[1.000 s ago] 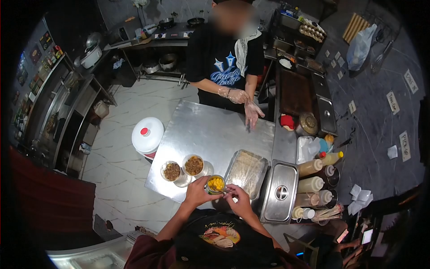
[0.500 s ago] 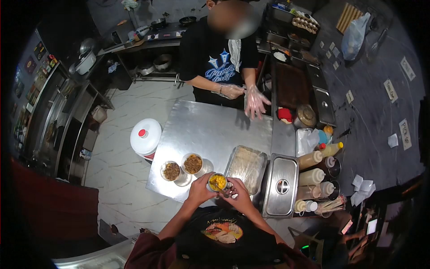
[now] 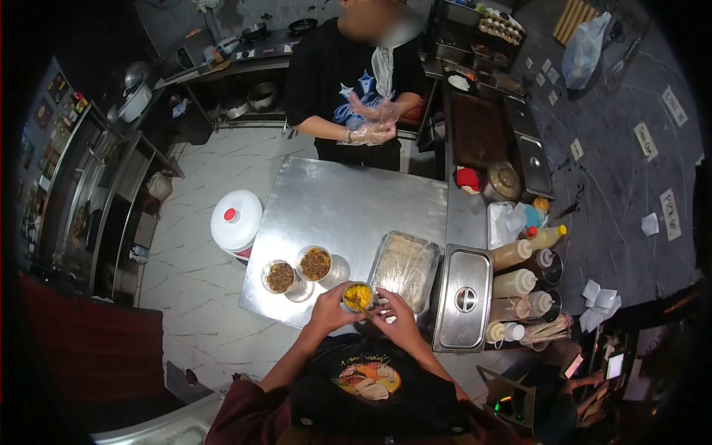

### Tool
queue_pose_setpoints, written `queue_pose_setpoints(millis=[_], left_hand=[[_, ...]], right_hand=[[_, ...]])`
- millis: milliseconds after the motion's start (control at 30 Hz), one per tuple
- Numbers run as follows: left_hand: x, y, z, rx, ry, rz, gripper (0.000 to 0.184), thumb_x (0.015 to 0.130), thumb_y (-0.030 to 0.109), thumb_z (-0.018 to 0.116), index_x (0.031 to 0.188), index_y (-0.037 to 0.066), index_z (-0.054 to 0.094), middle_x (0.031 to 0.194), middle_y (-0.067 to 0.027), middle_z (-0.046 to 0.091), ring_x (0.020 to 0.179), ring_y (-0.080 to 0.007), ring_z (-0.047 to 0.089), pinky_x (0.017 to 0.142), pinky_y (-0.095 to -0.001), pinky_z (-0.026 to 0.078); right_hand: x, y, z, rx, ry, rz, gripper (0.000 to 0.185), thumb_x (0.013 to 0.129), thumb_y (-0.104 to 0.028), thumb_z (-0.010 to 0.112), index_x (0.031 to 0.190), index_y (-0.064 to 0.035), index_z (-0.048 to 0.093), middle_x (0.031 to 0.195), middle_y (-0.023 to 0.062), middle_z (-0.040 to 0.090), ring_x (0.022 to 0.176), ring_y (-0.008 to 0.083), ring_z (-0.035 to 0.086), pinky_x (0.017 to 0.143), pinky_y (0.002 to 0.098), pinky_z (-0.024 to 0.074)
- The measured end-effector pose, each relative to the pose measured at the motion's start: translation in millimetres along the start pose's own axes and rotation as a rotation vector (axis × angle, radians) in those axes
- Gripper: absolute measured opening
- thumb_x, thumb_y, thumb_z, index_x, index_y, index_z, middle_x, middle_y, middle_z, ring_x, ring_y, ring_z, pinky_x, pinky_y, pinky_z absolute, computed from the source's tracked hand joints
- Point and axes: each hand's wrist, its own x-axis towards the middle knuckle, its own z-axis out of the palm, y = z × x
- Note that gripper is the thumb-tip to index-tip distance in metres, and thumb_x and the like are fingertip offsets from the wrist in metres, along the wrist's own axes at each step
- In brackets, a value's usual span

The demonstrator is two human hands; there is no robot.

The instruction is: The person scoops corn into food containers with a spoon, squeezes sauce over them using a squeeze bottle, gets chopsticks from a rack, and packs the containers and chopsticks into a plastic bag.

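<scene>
Grasps a small, round, open-topped container (image 3: 358, 297) of yellow pieces in the left grip (image 3: 328, 310), raised near the closest edge of the silver metal tabletop (image 3: 356, 196); contacts the container's right side with the right grip (image 3: 395, 315), with too little visible to tell whether closed on anything. Carries on the tabletop, left of the container, two round clear cups (image 3: 314, 265) topped with crumbly brown food, set side by side, and, to the right, a rectangular film-covered tray (image 3: 404, 271) of pale contents, just beside a rectangular stainless-steel lidded pan (image 3: 461, 326).
</scene>
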Motion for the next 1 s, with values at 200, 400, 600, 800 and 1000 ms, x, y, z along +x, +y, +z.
queue_pose_setpoints(millis=[200,400,600,800,1000], left_hand=[[-11,0,-9,0.088,-0.087,-0.029,0.085,0.066,0.032,0.097,0.14,0.011,0.061,0.115,-0.0232,0.076,0.107,-0.0404,0.075,0.091,-0.0457,0.061],[-43,-43,-2,0.031,-0.124,-0.093,0.081,0.069,0.027,0.096,0.14,0.011,0.061,0.114,-0.0228,0.076,0.106,-0.0397,0.075,0.091,-0.0457,0.06],[-50,-57,16,0.002,-0.078,-0.092,0.08,0.066,0.022,0.096,0.138,0.007,0.063,0.12,-0.0212,0.076,0.112,-0.0365,0.075,0.097,-0.043,0.059],[-51,-57,20,0.098,-0.011,-0.035,0.086,0.064,0.023,0.097,0.142,0.008,0.063,0.131,-0.0209,0.072,0.121,-0.0403,0.069,0.103,-0.0462,0.057],[-36,-20,0,0.247,0.085,0.041,0.087,0.059,0.022,0.095,0.14,0.011,0.064,0.135,-0.0138,0.068,0.123,-0.0368,0.065,0.102,-0.0455,0.055]], right_hand=[[-1,4,-2,-0.021,-0.062,-0.051,0.064,0.089,-0.008,0.085,0.147,-0.0046,0.058,0.126,0.0108,0.066,0.096,0.0151,0.07,0.078,0.0279,0.056],[-6,26,12,0.029,-0.202,0.024,0.057,0.09,-0.008,0.085,0.143,-0.0042,0.063,0.109,0.0047,0.07,0.09,0.0097,0.066,0.077,0.0251,0.0534],[-8,43,30,0.073,-0.257,0.071,0.043,0.096,-0.008,0.08,0.137,-0.0027,0.067,0.099,0.0025,0.07,0.084,0.0075,0.063,0.076,0.0244,0.0528],[-5,27,25,-0.113,-0.142,-0.05,0.021,0.099,-0.009,0.075,0.118,-0.0003,0.076,0.095,0.0046,0.073,0.085,0.0107,0.066,0.077,0.0279,0.0542],[-11,24,16,0.104,0.156,0.054,0.012,0.106,-0.006,0.064,0.102,0.0035,0.069,0.085,0.0053,0.071,0.078,0.0102,0.068,0.073,0.0269,0.0558]])
